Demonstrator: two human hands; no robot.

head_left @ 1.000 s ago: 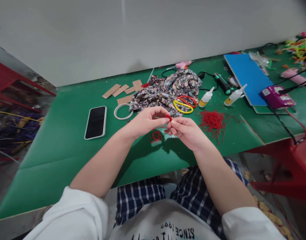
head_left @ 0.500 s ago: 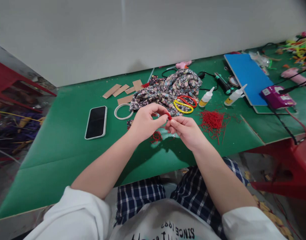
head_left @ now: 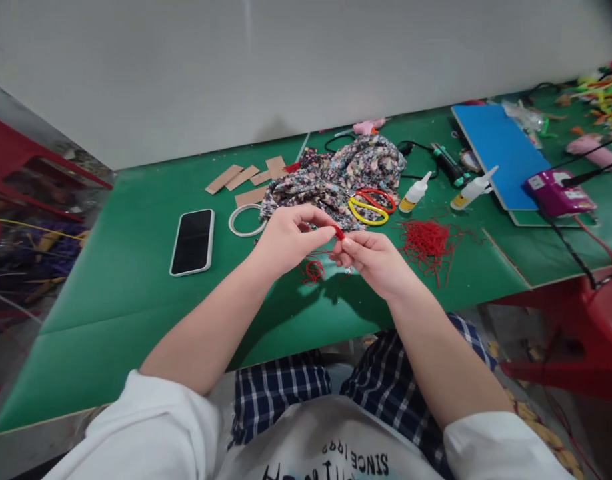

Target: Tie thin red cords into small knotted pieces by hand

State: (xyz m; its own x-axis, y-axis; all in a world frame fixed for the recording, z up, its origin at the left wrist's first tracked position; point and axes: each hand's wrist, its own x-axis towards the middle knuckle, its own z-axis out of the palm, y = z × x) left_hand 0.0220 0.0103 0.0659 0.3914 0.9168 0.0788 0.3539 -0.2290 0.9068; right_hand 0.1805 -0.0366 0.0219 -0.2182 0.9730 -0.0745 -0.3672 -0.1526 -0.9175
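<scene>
Between my two hands is a small bundle of red cord [head_left: 339, 232], pinched at both ends above the table. My left hand [head_left: 299, 239] grips its upper left end with thumb and forefinger. The fingertips of my right hand [head_left: 369, 257] close on the lower right end. Loose red thread [head_left: 313, 271] lies on the table below my hands. To the right is a larger heap of red cord pieces [head_left: 427, 241]. Scissors with a red and a yellow handle [head_left: 370, 205] rest on bunched floral fabric [head_left: 331, 177] just beyond my hands.
A phone [head_left: 192, 242] and a roll of tape [head_left: 246, 221] lie to the left, with cardboard strips [head_left: 225, 179] behind. Two glue bottles [head_left: 414, 193] stand at right, near a blue board [head_left: 503, 153] and a purple box with cables [head_left: 559, 193]. A wall [head_left: 266, 73] rises behind.
My hands stay almost in place, still pinching the red cord bundle; a little more of it shows between my fingers. The view has shifted very slightly.
</scene>
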